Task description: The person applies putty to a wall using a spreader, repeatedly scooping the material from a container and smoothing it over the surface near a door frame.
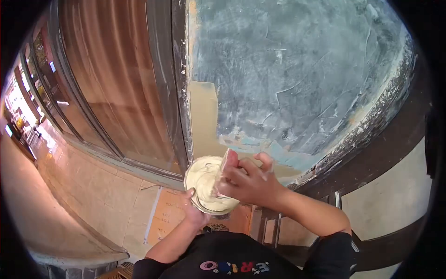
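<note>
My left hand (197,213) grips a round bowl (187,176) from below and the side, with the thumb over its rim. Thick cream-coloured paste (204,179), swirled and uneven, fills much of the bowl. Over the bowl's right side, my right hand (251,180) is closed on a flat scraper (223,168) with a pinkish-red upper end. The scraper's lower edge reaches into the paste, and the fingers hide part of it. Behind the bowl rises a wall (283,69) with patchy blue-grey paint and a smooth beige strip (203,109) down its left edge.
A dark-framed glass panel (111,83) with a brown curtain behind it borders the wall on the left. Dark wooden framing (371,186) curves along the right. Below lie floor tiles (111,195) and an orange sheet with markings (167,211).
</note>
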Motion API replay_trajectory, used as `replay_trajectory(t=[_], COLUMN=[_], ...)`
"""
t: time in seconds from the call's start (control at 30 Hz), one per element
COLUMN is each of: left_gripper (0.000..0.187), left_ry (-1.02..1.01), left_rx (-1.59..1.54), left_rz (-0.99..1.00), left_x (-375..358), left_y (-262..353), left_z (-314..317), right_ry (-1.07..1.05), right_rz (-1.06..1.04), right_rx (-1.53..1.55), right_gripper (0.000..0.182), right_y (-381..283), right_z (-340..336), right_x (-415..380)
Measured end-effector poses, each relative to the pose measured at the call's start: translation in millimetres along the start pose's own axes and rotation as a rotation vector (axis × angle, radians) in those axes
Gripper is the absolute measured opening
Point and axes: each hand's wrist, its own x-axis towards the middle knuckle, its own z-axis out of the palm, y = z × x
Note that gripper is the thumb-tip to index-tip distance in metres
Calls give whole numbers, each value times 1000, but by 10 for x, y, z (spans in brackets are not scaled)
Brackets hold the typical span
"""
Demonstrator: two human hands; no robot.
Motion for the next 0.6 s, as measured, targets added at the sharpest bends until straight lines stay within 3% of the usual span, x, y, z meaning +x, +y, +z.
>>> replay_trajectory(t=[0.13,0.2,0.33,0.47,0.6], left_gripper=[72,73,75,71,64], left_ry=[16,-69,-2,-44,-30], left_rx=[-39,55,-27,87,135], left_rz=[45,100,175,247,225], left_x=[0,-32,60,-1,-46], left_y=[-68,96,26,-154,-356], left_z=[-60,17,-146,-120,-302], right_ry=[-86,-125,-104,-243,-243], right_rz=[86,117,37,62,250], right_rx=[-104,-96,-126,-28,-58], right_gripper=[13,10,10,13,16], right_y=[150,299,159,-114,-44], right_z=[-54,-239,-281,-186,-5], right_x=[162,257,92,37,203])
